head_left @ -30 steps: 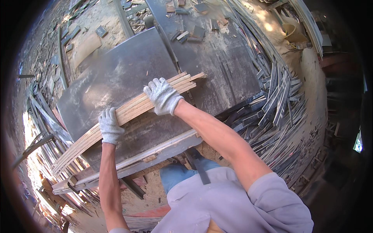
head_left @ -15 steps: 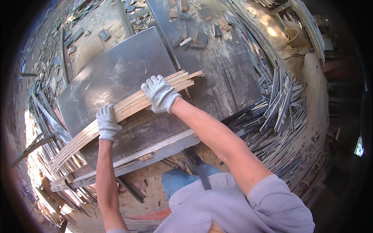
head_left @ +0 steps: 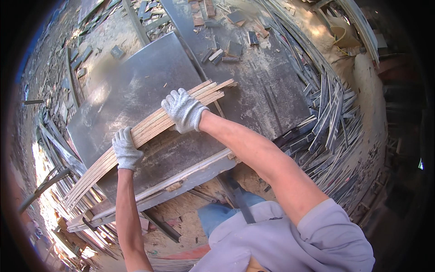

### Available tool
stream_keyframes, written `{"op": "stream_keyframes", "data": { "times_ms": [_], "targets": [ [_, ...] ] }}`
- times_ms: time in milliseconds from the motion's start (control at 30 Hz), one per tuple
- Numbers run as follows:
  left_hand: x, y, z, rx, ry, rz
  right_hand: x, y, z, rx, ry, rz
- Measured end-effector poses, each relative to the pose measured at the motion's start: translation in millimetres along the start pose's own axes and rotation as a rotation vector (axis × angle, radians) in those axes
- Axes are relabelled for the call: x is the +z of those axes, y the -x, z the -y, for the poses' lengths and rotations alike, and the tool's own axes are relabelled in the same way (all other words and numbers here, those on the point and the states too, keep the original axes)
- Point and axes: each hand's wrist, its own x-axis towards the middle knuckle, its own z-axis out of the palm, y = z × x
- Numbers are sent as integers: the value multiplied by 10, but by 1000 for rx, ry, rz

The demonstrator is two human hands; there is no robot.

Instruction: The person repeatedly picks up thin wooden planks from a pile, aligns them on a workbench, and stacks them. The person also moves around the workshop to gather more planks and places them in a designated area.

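A bundle of long, thin wooden strips [head_left: 152,126] with pale plywood-like edges lies slantwise over a dark, smooth sheet panel [head_left: 131,86]. Its left end reaches past the panel's edge; its right end is uneven, with one strip sticking out further. My left hand [head_left: 127,148], in a grey knit glove, is closed around the bundle left of its middle. Further right, my right hand [head_left: 183,110], gloved alike, grips the same bundle from above. Both thumbs are mostly hidden.
Small wood offcuts [head_left: 233,49] lie on the dark surface beyond. A board-edged beam [head_left: 181,179] runs along the near side. Piled strips [head_left: 326,118] stand at the right, and more strips [head_left: 59,145] at the left. A dark bar [head_left: 161,225] juts out below the beam.
The whole view has turned and shifted slightly. Both hands keep their hold on the strips, which have barely moved against the panel.
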Motion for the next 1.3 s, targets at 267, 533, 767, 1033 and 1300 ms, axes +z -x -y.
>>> {"op": "stream_keyframes", "data": {
  "times_ms": [267, 533, 767, 1033, 1300],
  "targets": [
    [-21, -80, -16, 19, 5, -26, -28, -40, -57, -11, 74, -17],
    [-27, -178, 14, 42, -2, -33, -49, -116, -117, -7, 70, 28],
    [-41, -290, 71, 54, -30, -35, -88, -196, -180, 3, 87, 32],
    [-43, -488, 115, 23, -39, 6, -110, -323, -295, 25, 85, 22],
    [-45, -655, 278, -1, -61, -15, -210, -529, -295, 91, 99, 5]
  ]
}}
